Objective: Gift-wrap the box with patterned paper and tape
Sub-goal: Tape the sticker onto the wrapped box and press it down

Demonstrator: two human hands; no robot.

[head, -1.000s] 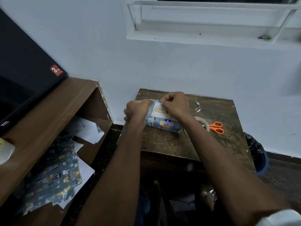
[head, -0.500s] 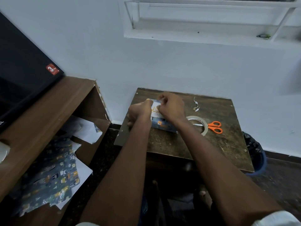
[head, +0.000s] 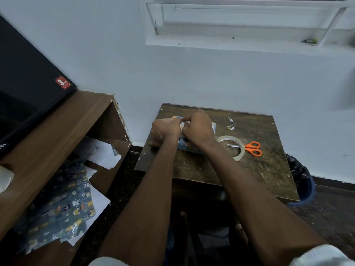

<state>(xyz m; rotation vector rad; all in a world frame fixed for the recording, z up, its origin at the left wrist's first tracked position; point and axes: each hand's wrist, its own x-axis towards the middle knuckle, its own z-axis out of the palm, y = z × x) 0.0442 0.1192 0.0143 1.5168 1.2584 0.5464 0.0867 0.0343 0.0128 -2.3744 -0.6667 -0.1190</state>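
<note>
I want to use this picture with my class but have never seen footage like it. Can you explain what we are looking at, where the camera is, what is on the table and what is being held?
No machine here: a person wears a camera on the head, so it looks down along both forearms. The left hand and right hand meet over a box wrapped in patterned paper, on a small wooden table. Both hands have curled fingers on its top; what exactly they pinch is hidden. Right of the box lie a tape roll, orange scissors and a paper scrap. Spare wrapping paper lies on the shelf at left.
</note>
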